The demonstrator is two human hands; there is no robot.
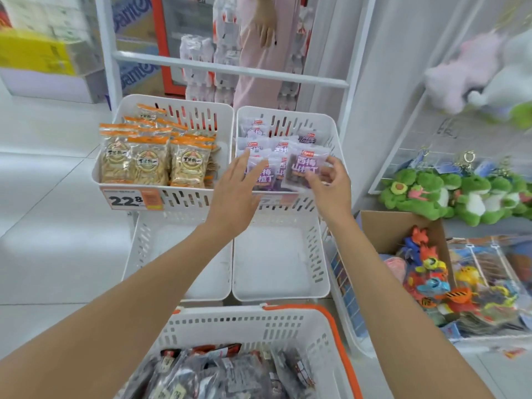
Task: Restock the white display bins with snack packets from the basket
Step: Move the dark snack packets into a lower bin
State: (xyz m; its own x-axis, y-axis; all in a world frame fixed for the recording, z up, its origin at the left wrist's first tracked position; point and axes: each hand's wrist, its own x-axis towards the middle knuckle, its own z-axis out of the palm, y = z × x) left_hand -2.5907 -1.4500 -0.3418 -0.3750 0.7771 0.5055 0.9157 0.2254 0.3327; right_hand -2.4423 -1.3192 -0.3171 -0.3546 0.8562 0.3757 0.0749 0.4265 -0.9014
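Note:
My right hand [328,180] pinches a purple snack packet [305,165] at the front of the upper right white bin [325,125], which holds several more purple packets [259,148]. With straight fingers, my left hand [236,188] reaches over that bin's front edge and touches the packets standing there. The upper left bin [184,110] is filled with orange-topped cracker packets [149,162]. Below them stand two lower white bins [276,260] with nothing in them. The white basket with orange handles [259,326] sits at the bottom of the view, holding several dark snack packets [216,372].
A cardboard box of colourful toys [426,266] and a bag of toys [489,283] lie to the right. Green plush frogs [449,194] hang on a wire rack. A person in pink [264,47] stands behind the white shelf frame [230,67]. A price tag [132,198] reads 22.8.

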